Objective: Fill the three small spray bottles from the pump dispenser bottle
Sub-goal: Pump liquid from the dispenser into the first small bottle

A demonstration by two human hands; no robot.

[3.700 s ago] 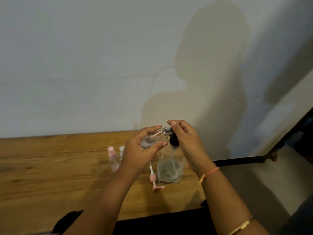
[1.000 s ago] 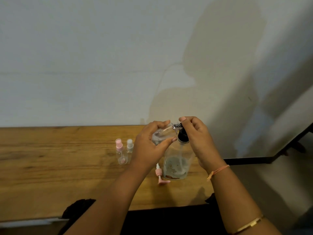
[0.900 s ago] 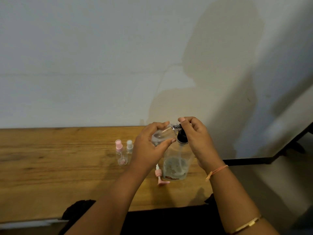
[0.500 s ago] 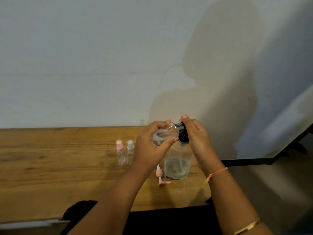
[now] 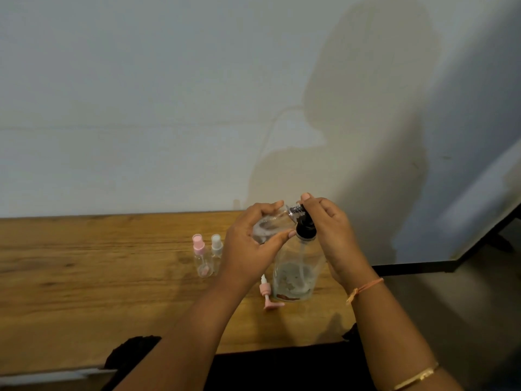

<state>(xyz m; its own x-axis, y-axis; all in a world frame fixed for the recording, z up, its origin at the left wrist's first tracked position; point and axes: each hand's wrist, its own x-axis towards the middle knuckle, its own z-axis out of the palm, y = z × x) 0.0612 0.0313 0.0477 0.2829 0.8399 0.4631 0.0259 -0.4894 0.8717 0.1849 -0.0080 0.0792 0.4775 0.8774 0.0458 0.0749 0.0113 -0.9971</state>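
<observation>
My left hand (image 5: pixel 251 246) grips a small clear spray bottle (image 5: pixel 272 225), tilted with its open neck against the spout of the pump dispenser bottle. The pump dispenser bottle (image 5: pixel 296 273) stands on the wooden table (image 5: pixel 84 292); it is clear with a black pump head (image 5: pixel 306 228) and a little liquid at its bottom. My right hand (image 5: pixel 328 230) is closed over the black pump head. Two other small spray bottles stand to the left, one with a pink cap (image 5: pixel 200 259), one with a white cap (image 5: pixel 216 253). A loose pink sprayer top (image 5: pixel 267 294) lies beside the dispenser.
A pale wall (image 5: pixel 169 108) rises directly behind the table. The table's right edge ends just right of the dispenser, beside a dark frame (image 5: pixel 423 268). Dark cloth (image 5: pixel 282 365) lies along the table's near edge.
The hands stay in the same hold. My right fingers have shifted slightly on the pump head; the small bottle remains tilted at the spout.
</observation>
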